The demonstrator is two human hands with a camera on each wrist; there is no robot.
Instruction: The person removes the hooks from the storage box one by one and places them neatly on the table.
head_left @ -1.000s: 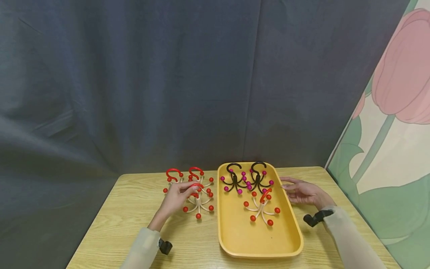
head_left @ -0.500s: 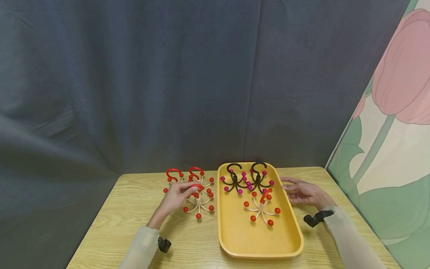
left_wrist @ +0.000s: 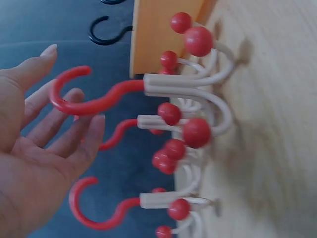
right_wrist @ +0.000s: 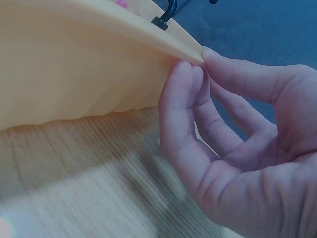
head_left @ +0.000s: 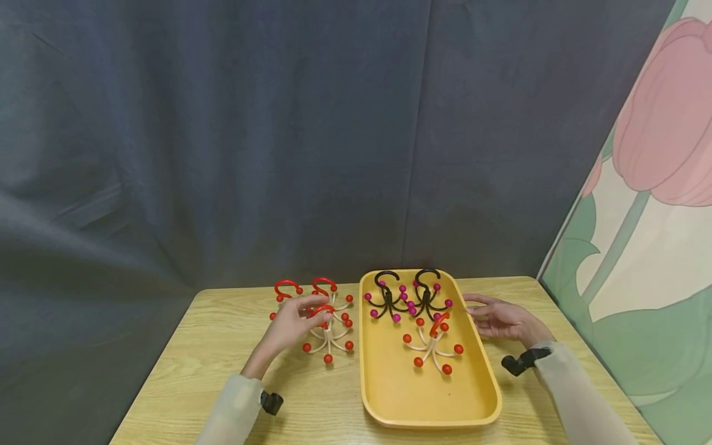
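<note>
A cream rotating hook hanger [head_left: 328, 337] with a red hook and red ball tips stands on the table, left of the yellow tray [head_left: 431, 402]. My left hand [head_left: 292, 321] is around its red hook [left_wrist: 91, 105]; in the left wrist view the thumb is spread apart and the fingers extend behind the hook. Two more cream-and-red hangers stand behind, one with its red hook [head_left: 288, 284] visible and its arms partly hidden by my hand. On the tray's right side, my right hand [head_left: 503, 320] pinches the rim [right_wrist: 185, 54] between thumb and fingers.
Inside the tray, two black hangers [head_left: 389, 299] with magenta balls stand at the back, and a cream-and-red hanger [head_left: 431, 347] sits in front of them. A dark curtain [head_left: 311, 154] hangs behind the table [head_left: 178, 371]; a flower-patterned panel [head_left: 656, 247] borders the right.
The left hand's thumb and fingers have loosened and parted around the red hook. The right hand stays on the tray rim, and the hangers keep their places.
</note>
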